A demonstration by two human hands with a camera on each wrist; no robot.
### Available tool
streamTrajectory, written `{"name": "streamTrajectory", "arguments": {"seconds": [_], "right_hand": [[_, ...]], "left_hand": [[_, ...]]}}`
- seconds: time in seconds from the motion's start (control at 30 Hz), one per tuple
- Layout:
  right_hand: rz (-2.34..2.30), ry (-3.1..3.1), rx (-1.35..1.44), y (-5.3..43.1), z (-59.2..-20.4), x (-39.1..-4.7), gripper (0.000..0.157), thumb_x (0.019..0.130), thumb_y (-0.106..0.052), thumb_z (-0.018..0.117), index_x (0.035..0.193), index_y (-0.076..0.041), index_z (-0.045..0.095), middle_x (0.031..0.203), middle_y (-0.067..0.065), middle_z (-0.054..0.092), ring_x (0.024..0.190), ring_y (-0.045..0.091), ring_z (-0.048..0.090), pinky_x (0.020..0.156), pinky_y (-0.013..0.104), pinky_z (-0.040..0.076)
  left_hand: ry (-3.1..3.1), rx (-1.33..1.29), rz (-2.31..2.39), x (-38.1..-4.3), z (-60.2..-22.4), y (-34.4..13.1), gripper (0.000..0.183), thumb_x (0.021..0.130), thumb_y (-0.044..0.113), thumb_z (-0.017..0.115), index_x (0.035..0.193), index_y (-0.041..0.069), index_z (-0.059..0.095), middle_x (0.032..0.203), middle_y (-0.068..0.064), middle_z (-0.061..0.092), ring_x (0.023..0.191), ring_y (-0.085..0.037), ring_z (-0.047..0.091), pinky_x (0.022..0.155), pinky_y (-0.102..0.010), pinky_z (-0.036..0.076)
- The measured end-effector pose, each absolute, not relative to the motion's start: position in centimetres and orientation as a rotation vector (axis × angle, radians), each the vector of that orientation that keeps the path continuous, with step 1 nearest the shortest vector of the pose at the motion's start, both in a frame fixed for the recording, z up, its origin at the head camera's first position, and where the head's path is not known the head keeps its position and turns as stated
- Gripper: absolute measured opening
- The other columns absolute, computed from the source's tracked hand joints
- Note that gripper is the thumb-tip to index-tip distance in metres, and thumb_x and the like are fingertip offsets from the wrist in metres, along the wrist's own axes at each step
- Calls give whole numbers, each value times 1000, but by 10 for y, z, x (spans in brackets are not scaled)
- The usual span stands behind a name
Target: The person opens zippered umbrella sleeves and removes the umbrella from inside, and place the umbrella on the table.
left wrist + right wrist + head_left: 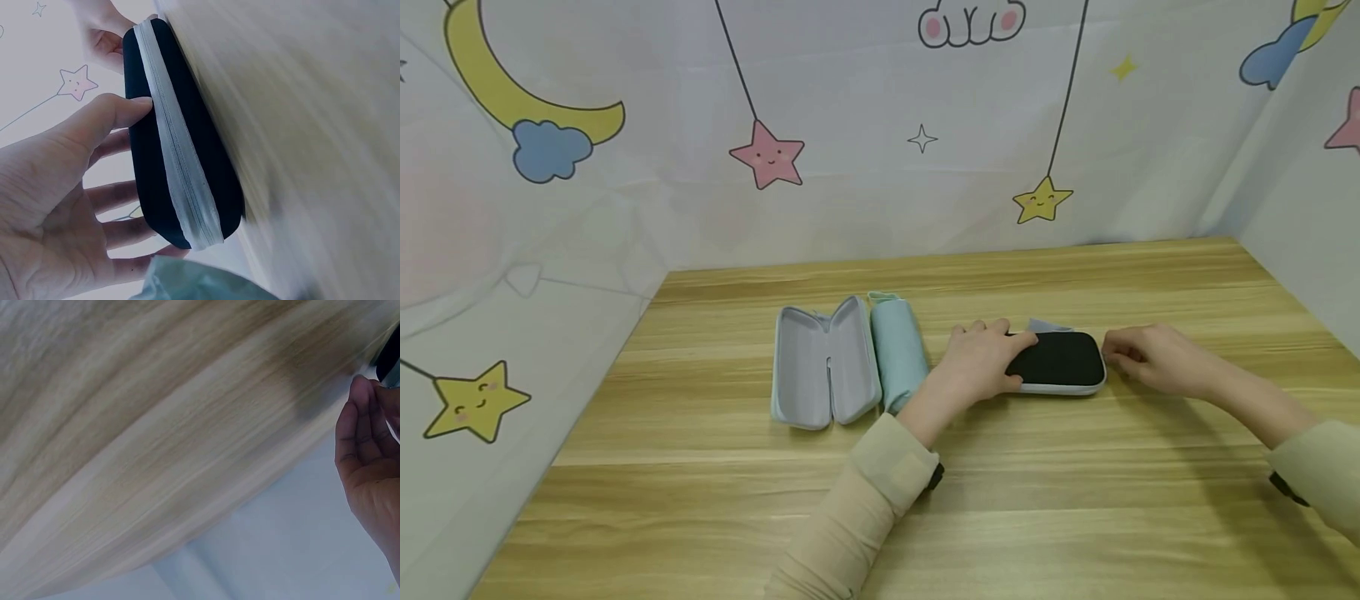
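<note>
At the left, a grey-lined case was seen unfolded on the wooden table, with a pale teal bundle laid just beside it. Next, the black case, set right of centre, was gripped at its left end by the left hand, the thumb pressed on the near side near the zip. Along the visible run the zip was closed, so its handling was judged either nearly finished or barely begun — which of these could not be told. The long axis was directed left to right across the table, the zipped side turned toward the person. Behind it, a blue-grey strip was partly hidden. By the right end, the right hand was held with fingertips drawn narrowly together — whether anything was pinched could not be made out.
</note>
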State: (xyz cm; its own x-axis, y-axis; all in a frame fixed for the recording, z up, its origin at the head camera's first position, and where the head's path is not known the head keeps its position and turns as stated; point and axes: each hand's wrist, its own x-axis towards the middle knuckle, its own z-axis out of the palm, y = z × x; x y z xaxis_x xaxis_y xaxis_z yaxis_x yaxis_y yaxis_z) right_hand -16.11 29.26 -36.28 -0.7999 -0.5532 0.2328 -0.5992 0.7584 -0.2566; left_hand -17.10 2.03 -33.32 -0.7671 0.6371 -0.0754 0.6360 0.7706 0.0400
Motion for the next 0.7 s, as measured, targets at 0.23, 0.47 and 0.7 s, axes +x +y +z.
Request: {"name": "streamTrajectory", "arguments": {"seconds": [0.23,0.47,0.7], "right_hand": [[474,-2802,930,292,-363,-159,26,81,6,68,80,-19,62,65,-14,54,57,-9,38,50,18,36],[482,-2735,969,293,-365,-158,30,77,8,70,76,-21,59,63,-19,47,57,-10,36,50,17,34],[504,-2752,977,292,-365,-155,29,78,8,69,77,-19,60,63,-17,48,57,-10,36,49,17,35]], "left_hand": [[2888,1022,24,-168,-332,22,59,90,45,63,144,37,41,145,-1,48,124,-25,53,100,-47,44],[2899,999,36,-166,-333,24,58,90,45,63,143,37,41,145,-1,47,124,-26,53,100,-48,44],[2905,985,49,-164,-332,24,59,89,45,64,143,37,42,141,0,50,119,-26,54,99,-48,43]]}}
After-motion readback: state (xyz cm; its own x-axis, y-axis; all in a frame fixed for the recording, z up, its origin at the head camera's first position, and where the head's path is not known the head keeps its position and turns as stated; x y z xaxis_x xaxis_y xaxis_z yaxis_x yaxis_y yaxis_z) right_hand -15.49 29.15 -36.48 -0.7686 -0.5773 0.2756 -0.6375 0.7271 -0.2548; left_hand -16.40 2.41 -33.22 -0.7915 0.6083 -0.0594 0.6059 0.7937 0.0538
